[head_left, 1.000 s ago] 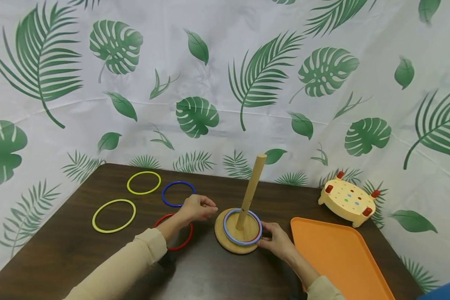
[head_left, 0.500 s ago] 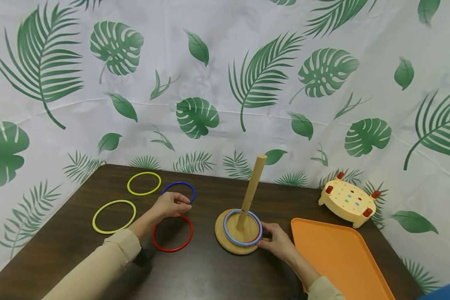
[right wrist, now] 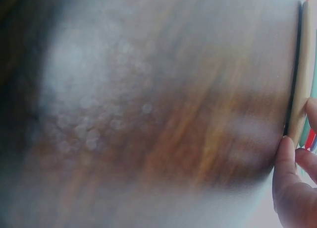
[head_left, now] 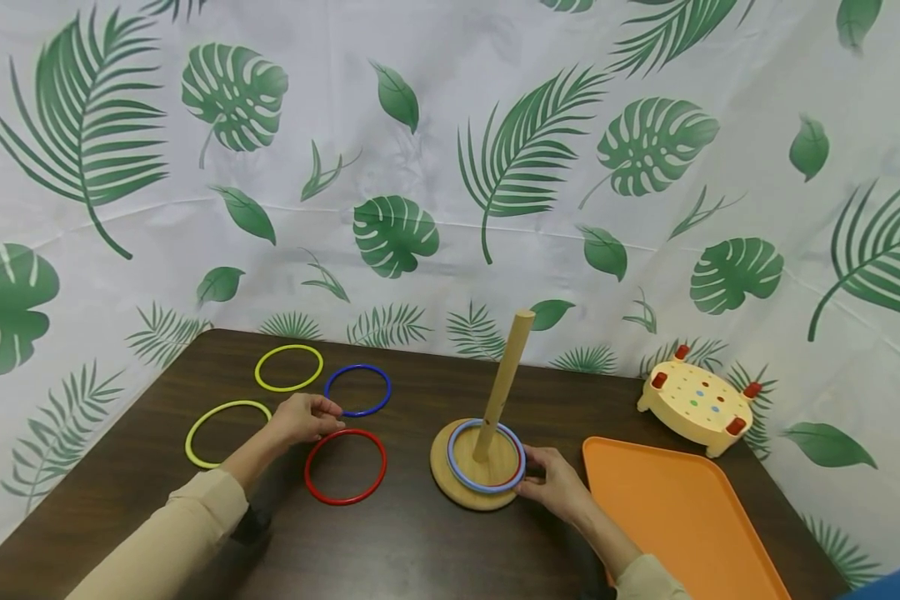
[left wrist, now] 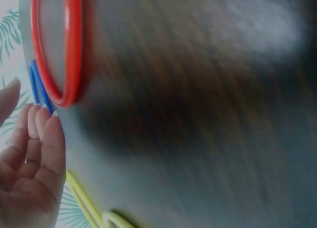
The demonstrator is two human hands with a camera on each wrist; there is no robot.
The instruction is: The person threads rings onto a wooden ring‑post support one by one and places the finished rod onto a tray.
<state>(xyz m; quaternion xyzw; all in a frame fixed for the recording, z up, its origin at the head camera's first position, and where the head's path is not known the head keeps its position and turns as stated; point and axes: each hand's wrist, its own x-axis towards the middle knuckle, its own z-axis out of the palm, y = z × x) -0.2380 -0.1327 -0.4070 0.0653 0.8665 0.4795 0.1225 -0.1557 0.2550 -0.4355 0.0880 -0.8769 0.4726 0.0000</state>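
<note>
My left hand (head_left: 305,418) hovers low over the table with fingers loosely extended and nothing in them. It sits just left of a blue ring (head_left: 357,367) and behind a red ring (head_left: 345,502). In the left wrist view, its fingertips overlap the blue ring (left wrist: 39,86), with thumb apart. My right hand (head_left: 558,483) grips the right edge of the round wooden base (head_left: 439,471) of a peg stand, fingers on either side of the base rim (right wrist: 303,64) in the right wrist view. Around the upright peg (head_left: 506,375) lie a light blue ring (head_left: 487,488) and a red one beneath it.
Two yellow rings lie at the left, one farther back (head_left: 288,347) and one nearer (head_left: 228,405). An orange tray (head_left: 667,475) rests right of the stand. Behind it is a pale yellow pegged toy (head_left: 693,400) with red feet. A leaf-print cloth (head_left: 420,167) hangs behind the table.
My left hand has moved left, away from the stand, past the red and blue rings. The right hand has stayed at the base, and the rings have not moved.
</note>
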